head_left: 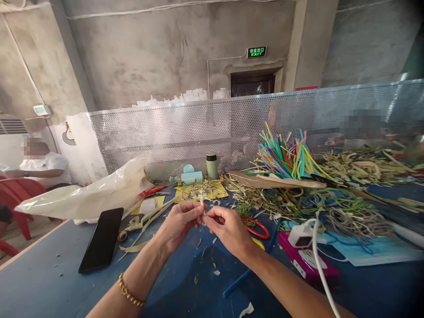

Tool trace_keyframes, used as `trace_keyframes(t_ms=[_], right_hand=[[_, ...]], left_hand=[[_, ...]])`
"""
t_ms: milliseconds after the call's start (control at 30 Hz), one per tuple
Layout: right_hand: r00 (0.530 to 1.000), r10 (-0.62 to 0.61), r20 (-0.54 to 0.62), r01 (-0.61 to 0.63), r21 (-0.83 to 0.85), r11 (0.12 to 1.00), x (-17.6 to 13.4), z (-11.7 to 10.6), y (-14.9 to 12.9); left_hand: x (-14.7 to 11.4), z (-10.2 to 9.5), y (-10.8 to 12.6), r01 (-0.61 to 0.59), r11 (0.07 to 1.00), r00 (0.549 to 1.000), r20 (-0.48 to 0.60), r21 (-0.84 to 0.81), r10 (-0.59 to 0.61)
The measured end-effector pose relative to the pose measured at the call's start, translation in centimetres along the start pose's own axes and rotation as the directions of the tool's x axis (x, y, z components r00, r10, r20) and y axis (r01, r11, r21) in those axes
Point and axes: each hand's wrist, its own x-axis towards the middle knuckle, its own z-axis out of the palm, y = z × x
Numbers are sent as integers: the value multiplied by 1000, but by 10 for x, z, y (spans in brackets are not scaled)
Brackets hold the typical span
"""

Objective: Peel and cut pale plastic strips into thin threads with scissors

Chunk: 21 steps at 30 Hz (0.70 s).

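Over the middle of the blue table, my left hand (186, 217) and my right hand (227, 226) meet, fingertips pinched together. Both grip a small pale piece of dried husk (202, 199), whose upper tip sticks up between the fingers; its lower part is hidden by them. A bead bracelet (127, 291) circles my left wrist. Just beyond the hands lies a yellow sheet (222, 190) strewn with husk scraps. Scissors with red handles (256, 227) rest beside my right hand. Long pale husk strips (150, 221) lie to the left of my left hand.
A black phone (102, 240) and a plastic bag (89, 196) lie left. At the back stand a green bottle (212, 168) and colourful pipe cleaners (288, 157). A magenta power strip (308, 260) with a white cable sits right. A perforated metal screen (165, 132) borders the table; a person sits far left.
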Motion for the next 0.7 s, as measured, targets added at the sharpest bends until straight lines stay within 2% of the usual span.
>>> trace_keyframes(t_ms=[167, 267, 367, 500, 700], right_hand=[[999, -45, 7, 46, -91, 995, 2, -7, -5], [987, -95, -133, 75, -146, 986, 6, -19, -8], [952, -169, -255, 120, -195, 973, 10, -26, -7], [934, -291, -206, 225, -293, 929, 14, -26, -1], [849, -471, -241, 371, -365, 854, 11, -29, -4]], left_hand=[[0, 0, 0, -15, 995, 997, -69, 101, 22], [0, -1, 0, -24, 988, 994, -102, 153, 40], [0, 1, -3, 29, 987, 999, -49, 155, -21], [-2, 6, -9, 97, 986, 993, 55, 135, -105], [-2, 9, -12, 143, 989, 986, 80, 25, -145]])
